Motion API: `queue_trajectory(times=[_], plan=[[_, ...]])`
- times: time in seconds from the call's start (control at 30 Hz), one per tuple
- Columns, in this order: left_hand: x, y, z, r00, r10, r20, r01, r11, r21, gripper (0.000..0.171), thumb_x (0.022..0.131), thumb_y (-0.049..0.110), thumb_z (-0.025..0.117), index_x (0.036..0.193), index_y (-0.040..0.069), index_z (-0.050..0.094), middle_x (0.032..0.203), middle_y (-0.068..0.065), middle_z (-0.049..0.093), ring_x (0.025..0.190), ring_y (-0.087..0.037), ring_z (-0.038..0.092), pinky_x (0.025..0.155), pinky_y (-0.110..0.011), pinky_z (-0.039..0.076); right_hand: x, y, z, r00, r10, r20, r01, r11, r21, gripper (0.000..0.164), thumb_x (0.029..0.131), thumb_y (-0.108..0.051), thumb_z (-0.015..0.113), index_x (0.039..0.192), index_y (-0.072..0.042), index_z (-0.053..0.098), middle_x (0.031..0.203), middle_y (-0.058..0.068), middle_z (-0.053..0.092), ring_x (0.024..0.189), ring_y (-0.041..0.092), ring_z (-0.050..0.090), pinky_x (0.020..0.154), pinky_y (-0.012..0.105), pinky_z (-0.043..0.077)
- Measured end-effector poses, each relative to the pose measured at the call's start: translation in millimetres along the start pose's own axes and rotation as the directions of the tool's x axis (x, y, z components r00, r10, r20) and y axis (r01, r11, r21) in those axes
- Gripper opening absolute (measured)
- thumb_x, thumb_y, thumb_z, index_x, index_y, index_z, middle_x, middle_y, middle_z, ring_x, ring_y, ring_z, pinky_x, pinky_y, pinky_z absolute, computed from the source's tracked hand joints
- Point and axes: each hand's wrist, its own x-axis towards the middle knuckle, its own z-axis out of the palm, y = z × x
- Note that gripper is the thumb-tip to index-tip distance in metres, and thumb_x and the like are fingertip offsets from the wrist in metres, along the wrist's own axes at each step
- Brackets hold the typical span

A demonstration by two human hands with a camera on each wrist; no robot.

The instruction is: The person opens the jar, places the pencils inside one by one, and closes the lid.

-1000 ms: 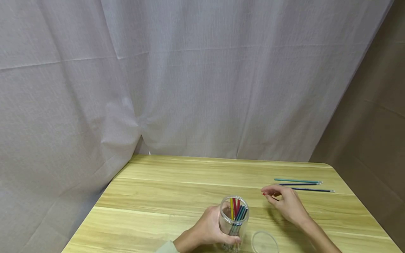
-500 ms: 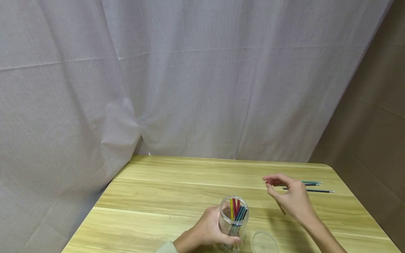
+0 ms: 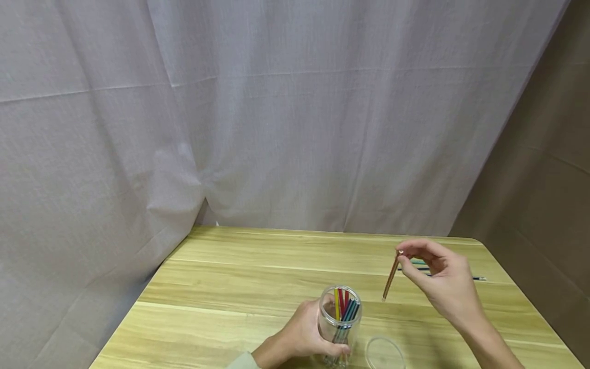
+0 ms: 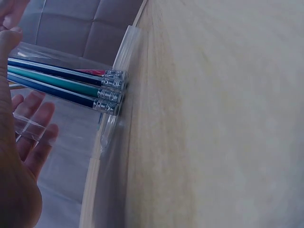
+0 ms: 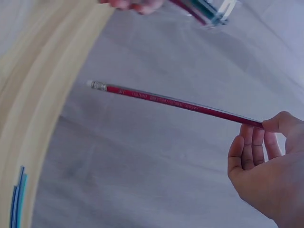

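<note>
A clear round jar (image 3: 326, 328) stands near the table's front edge, with my left hand (image 3: 304, 330) gripping its side. Inside it are several pencils (image 3: 343, 307) in yellow, red, teal and dark blue; the left wrist view shows their silver eraser ends (image 4: 110, 95) at the jar's base. Up and to the right of the jar, my right hand (image 3: 449, 282) pinches a red pencil (image 5: 180, 104) by one end between thumb and fingers. That pencil hangs steeply above the table, its white eraser (image 5: 89, 83) at the lower end.
A clear round lid (image 3: 385, 353) lies just right of the jar. Behind the right hand, teal and dark blue pencils (image 3: 479, 278) lie on the wooden table (image 3: 221, 287). A grey curtain (image 3: 286, 128) hangs along the table's far side.
My right hand has lifted the red pencil and moved right, turning it from lying under the palm to hanging eraser down. My left hand and the jar stay put.
</note>
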Motion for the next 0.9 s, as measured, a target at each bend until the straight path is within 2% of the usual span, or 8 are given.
queue_trajectory(times=[0.13,0.33,0.5,0.67,0.77,0.83,0.9], plan=[[0.2,-0.6,0.3,1.0,0.01,-0.005,-0.01,1.0,0.012,0.067,0.077,0.036,0.094,0.131,0.021,0.059,0.115,0.014,0.072,0.101,0.004,0.066,0.086,-0.013,0.053,2,-11,-3,1.0,-0.012,0.005,0.011,0.99,0.137,0.025,0.086,0.028,0.065,0.106,0.013,0.069,0.098,0.011,0.073,0.09,0.014,0.07,0.085,0.016,0.055],[0.1,0.3,-0.4,1.0,-0.002,-0.002,0.002,1.0,-0.005,0.068,0.077,0.034,0.095,0.132,0.02,0.059,0.116,0.013,0.073,0.101,0.004,0.066,0.087,-0.014,0.053,3,-24,-8,1.0,0.003,-0.019,0.001,0.981,0.193,0.024,0.088,0.027,0.065,0.109,0.015,0.067,0.101,0.011,0.073,0.091,0.015,0.069,0.081,0.016,0.055],[-0.2,1.3,-0.6,1.0,-0.01,-0.007,0.01,1.0,-0.009,0.067,0.076,0.034,0.096,0.13,0.02,0.06,0.114,0.013,0.073,0.1,0.004,0.066,0.086,-0.014,0.053,4,-34,-11,0.999,-0.01,-0.049,0.023,0.963,0.27,0.026,0.087,0.029,0.064,0.111,0.02,0.064,0.102,0.012,0.075,0.09,0.017,0.071,0.079,0.018,0.057],[-0.2,1.7,-0.4,1.0,-0.018,-0.004,0.018,1.0,-0.024,0.067,0.076,0.033,0.096,0.131,0.02,0.06,0.115,0.013,0.073,0.1,0.003,0.067,0.086,-0.014,0.054,5,-46,-12,0.991,0.037,-0.126,0.0,0.958,0.286,0.026,0.086,0.031,0.062,0.111,0.024,0.062,0.102,0.011,0.076,0.091,0.016,0.073,0.081,0.02,0.059],[0.0,2.1,-0.3,1.0,-0.022,-0.003,0.022,0.999,-0.028,0.068,0.075,0.033,0.096,0.131,0.02,0.06,0.115,0.013,0.073,0.101,0.003,0.067,0.086,-0.015,0.054,6,-50,-13,0.986,0.014,-0.166,0.052,0.921,0.387,0.029,0.084,0.037,0.056,0.111,0.027,0.06,0.103,0.016,0.076,0.092,0.02,0.074,0.082,0.022,0.059],[0.3,2.3,-0.3,1.0,-0.021,-0.004,0.021,0.999,-0.025,0.068,0.075,0.033,0.096,0.131,0.02,0.06,0.115,0.013,0.073,0.1,0.003,0.067,0.086,-0.014,0.054,7,-51,-14,0.981,-0.014,-0.192,0.106,0.871,0.48,0.032,0.082,0.042,0.051,0.11,0.03,0.059,0.104,0.022,0.075,0.093,0.025,0.074,0.084,0.025,0.06],[0.6,2.3,-0.4,1.0,-0.019,-0.005,0.019,1.0,-0.02,0.067,0.075,0.033,0.096,0.13,0.02,0.06,0.114,0.013,0.073,0.1,0.003,0.067,0.085,-0.014,0.054,7,-51,-14,0.976,-0.043,-0.212,0.16,0.806,0.57,0.034,0.08,0.045,0.046,0.11,0.032,0.057,0.104,0.027,0.073,0.094,0.029,0.074,0.086,0.028,0.06]])
